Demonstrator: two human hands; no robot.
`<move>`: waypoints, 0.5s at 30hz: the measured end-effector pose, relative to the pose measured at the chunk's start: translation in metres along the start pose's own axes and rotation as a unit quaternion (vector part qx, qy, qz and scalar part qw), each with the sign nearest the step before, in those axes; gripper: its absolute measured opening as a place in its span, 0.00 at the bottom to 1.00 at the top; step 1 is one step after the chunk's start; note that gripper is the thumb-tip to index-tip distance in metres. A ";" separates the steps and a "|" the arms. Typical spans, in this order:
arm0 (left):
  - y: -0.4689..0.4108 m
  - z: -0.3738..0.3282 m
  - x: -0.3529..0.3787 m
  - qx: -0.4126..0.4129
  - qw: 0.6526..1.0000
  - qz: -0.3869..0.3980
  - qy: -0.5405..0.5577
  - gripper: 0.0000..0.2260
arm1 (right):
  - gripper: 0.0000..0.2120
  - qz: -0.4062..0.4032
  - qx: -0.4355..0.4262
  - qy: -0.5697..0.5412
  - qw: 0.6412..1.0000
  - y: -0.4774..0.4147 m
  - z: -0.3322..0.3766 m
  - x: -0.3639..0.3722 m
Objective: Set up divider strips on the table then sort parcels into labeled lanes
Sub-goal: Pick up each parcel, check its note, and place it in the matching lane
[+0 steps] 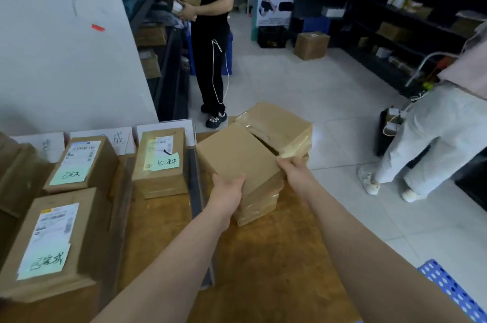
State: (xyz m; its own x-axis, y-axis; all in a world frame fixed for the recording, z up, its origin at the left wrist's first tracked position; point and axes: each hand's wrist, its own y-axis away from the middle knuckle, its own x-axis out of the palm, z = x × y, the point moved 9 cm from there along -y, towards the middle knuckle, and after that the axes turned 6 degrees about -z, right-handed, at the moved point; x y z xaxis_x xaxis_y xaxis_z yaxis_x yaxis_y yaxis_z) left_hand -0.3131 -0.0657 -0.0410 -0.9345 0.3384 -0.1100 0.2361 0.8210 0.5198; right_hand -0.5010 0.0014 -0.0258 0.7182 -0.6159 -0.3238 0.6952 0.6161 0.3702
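Parcel (237,154): plain matte cardboard, square-edged, askew atop a stack (259,206) of taped boxes in the right lane of the bench (263,256). Left grip (228,187) curls over its near edge, right grip (295,172) pinches its right corner. Dark flat divider strip (194,177) runs just left of the stack; glossy taped box (279,122) touches behind. Worn wood lies open nearer.
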 end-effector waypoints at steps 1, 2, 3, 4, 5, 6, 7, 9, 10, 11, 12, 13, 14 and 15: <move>0.005 0.002 -0.003 0.004 1.000 -0.012 0.013 0.31 | 0.14 0.024 0.018 -0.038 0.999 0.002 -0.003 0.003; 0.010 0.004 -0.006 0.012 0.999 -0.023 0.021 0.30 | 0.14 0.054 0.039 -0.068 0.995 0.005 -0.006 0.007; 0.017 0.005 -0.009 0.025 0.999 -0.033 0.024 0.29 | 0.13 0.083 0.053 -0.079 0.992 0.011 -0.008 0.010; 0.024 0.006 -0.012 0.041 0.998 -0.044 0.027 0.28 | 0.13 0.103 0.054 -0.067 0.991 0.016 -0.010 0.012; 0.031 0.005 -0.015 0.061 0.996 -0.054 0.032 0.28 | 0.13 0.113 0.049 -0.056 0.991 0.020 -0.011 0.012; 0.038 0.004 -0.018 0.079 0.994 -0.065 0.035 0.29 | 0.15 0.116 0.038 -0.058 0.991 0.023 -0.010 0.011; 0.045 0.004 -0.020 0.092 0.992 -0.075 0.035 0.31 | 0.19 0.115 0.025 -0.077 0.990 0.027 -0.008 0.008; 0.060 0.005 -0.022 0.108 0.991 -0.077 0.035 0.38 | 0.28 0.120 0.005 -0.124 0.985 0.037 -0.003 0.000; 0.068 0.006 -0.020 0.114 0.990 -0.069 0.033 0.42 | 0.33 0.127 -0.002 -0.137 0.982 0.042 0.000 -0.005; 0.075 0.009 -0.016 0.117 0.991 -0.058 0.023 0.46 | 0.38 0.134 -0.011 -0.142 0.981 0.047 0.003 -0.011; 0.082 0.012 -0.011 0.115 0.992 -0.046 0.010 0.50 | 0.41 0.139 -0.024 -0.139 0.980 0.052 0.005 -0.017; 0.086 0.017 -0.005 0.108 0.994 -0.034 -0.002 0.53 | 0.43 0.145 -0.038 -0.134 0.979 0.057 0.007 -0.022; 0.090 0.022 0.002 0.097 0.995 -0.019 -0.005 0.56 | 0.44 0.155 -0.049 -0.128 0.978 0.061 0.007 -0.027; 0.093 0.028 0.009 0.080 0.997 0.001 0.006 0.58 | 0.45 0.167 -0.059 -0.123 0.977 0.065 0.005 -0.032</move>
State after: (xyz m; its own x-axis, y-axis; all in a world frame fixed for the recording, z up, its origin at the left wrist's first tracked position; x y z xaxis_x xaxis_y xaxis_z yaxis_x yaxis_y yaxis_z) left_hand -0.2920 0.0265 -0.0169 -0.9368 0.3357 -0.0983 0.2770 0.8835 0.3778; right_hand -0.4791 0.0585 0.0132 0.8869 -0.4614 0.0221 0.4322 0.8459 0.3126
